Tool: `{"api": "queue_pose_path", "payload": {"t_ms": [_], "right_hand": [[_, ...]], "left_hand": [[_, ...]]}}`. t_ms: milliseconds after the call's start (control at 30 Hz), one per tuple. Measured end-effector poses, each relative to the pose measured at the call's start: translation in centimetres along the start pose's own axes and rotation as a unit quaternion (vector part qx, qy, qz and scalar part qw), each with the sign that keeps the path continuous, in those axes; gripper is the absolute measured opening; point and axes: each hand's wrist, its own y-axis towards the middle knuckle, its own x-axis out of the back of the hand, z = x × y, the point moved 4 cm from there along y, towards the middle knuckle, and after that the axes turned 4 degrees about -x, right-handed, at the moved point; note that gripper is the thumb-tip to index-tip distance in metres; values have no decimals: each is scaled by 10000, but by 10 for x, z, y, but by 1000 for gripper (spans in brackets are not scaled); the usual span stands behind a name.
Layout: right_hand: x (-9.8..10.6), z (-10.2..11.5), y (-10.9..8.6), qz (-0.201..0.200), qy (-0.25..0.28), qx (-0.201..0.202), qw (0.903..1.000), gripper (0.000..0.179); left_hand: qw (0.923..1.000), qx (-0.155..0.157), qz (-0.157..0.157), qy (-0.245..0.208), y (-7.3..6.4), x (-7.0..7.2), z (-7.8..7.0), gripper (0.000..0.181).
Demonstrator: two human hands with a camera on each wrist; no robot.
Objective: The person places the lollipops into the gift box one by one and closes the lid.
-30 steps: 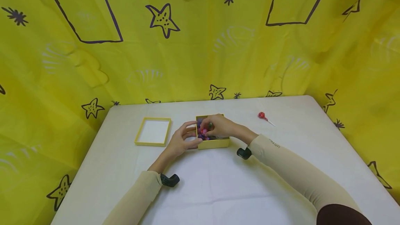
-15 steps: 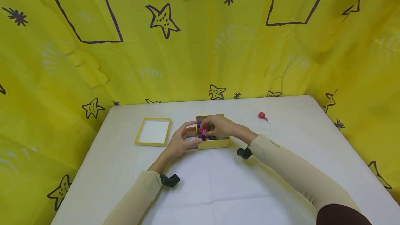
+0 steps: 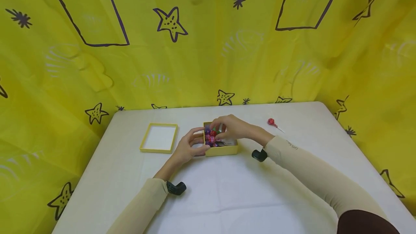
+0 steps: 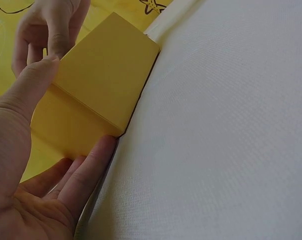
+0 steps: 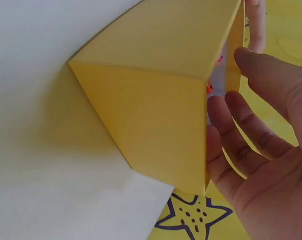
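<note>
A yellow open-topped box (image 3: pixel 222 151) stands mid-table with several red and purple wrapped lollipops (image 3: pixel 211 139) in its left part. My left hand (image 3: pixel 186 150) holds the box at its left side; in the left wrist view the thumb is at the upper edge and the fingers lie against the lower part of the side wall. My right hand (image 3: pixel 235 127) is over the opening, fingers bent down above the sweets. In the right wrist view, thumb and fingers of the right hand (image 5: pixel 270 135) stand apart at the box's rim, with nothing seen between them.
Left of the box lies a yellow-rimmed lid (image 3: pixel 156 151), its white inside facing up. One red lollipop (image 3: pixel 271 121) with a white stick lies to the right, toward the back. A yellow patterned curtain (image 3: pixel 195 64) hangs behind the white-covered table (image 3: pixel 247 198).
My right hand has risen slightly from the box and its thumb and fingers have spread, so more of the lollipops show. The left hand stays at the box. The head view has tilted a little.
</note>
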Motion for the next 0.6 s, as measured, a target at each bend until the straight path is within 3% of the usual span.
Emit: {"api": "queue_pose_path", "payload": {"t_ms": [367, 600], "right_hand": [[30, -11, -22, -586, -85, 99, 9982, 42], [44, -23, -35, -756, -248, -73, 9968, 45]], "left_hand": [[9993, 119, -117, 332, -1, 1, 0, 74], [9993, 65, -64, 367, 0, 2, 1, 75]]}}
